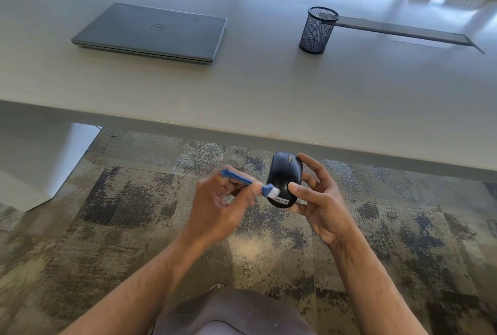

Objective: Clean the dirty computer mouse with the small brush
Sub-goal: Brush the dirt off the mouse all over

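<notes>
black mouse (283, 178) x1, held above the carpet (134, 200) by right hand (320, 200), fingers curled around it. left hand (217, 205) pinches 1 blue brush (258, 185), bristles touching the mouse's rear edge.

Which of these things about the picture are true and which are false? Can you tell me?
1. The right hand holds the black mouse. True.
2. The mouse is lying on the table. False: it is held up in front of the table's edge, above the carpet.
3. The left hand holds the blue brush. True.
4. The laptop is open. False: its lid is shut.
5. The brush's white bristles touch the mouse near its label. True.
6. The mesh cup is full of pens. False: no pens show in it.
</notes>
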